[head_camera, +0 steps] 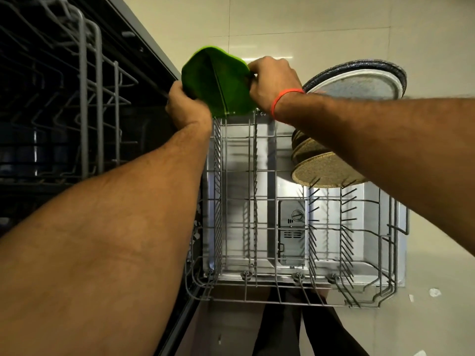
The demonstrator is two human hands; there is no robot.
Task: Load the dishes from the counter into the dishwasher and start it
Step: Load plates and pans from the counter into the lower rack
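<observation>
— What do we have in our hands?

— Two green plates point(218, 80), held on edge together at upper centre of the frame. Our left hand point(186, 106) has its grip closed on their lower left rim, and our right hand point(272, 82), with an orange band point(284, 98) at the wrist, has its grip closed on their right rim.

— And where do they sit against the dishwasher?

— Their bottom edge is right at the far end of the pulled-out lower rack point(257, 227), above its left row of tines.

— Anything loaded already?

— On the right of the rack we see a large dark-rimmed plate point(359, 80) standing on edge, and nearer us speckled brown plates point(318, 165) stacked among the tines. The upper rack point(84, 98) fills the upper left of the frame.
</observation>
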